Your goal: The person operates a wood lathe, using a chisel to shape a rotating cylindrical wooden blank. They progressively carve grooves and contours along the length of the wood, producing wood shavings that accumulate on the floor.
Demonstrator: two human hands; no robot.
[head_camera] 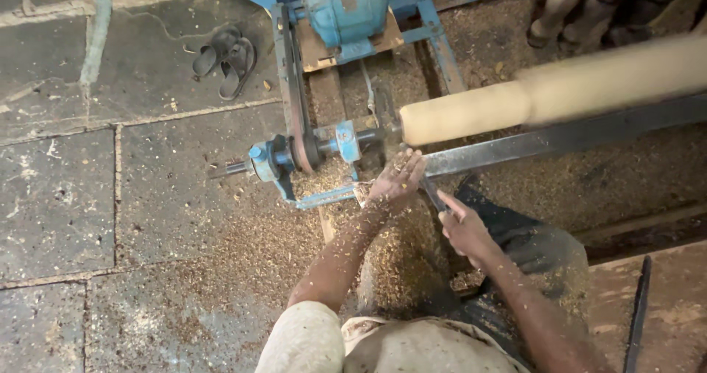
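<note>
Left hand (398, 178) hovers with fingers spread, gripping nothing, at six o'clock below the wooden cylinder (545, 93) on the lathe (324, 148); right hand (465, 229) is curled tight round a dark chisel (433, 194) at four o'clock

Stone floor (59, 196); sawdust (243, 248); sandals (227, 58)

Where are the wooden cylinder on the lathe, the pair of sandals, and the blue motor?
wooden cylinder (471, 111), head view, on its pale left end section.
pair of sandals (227, 60), head view, on the dark straps.
blue motor (346, 6), head view, on its housing.
</note>
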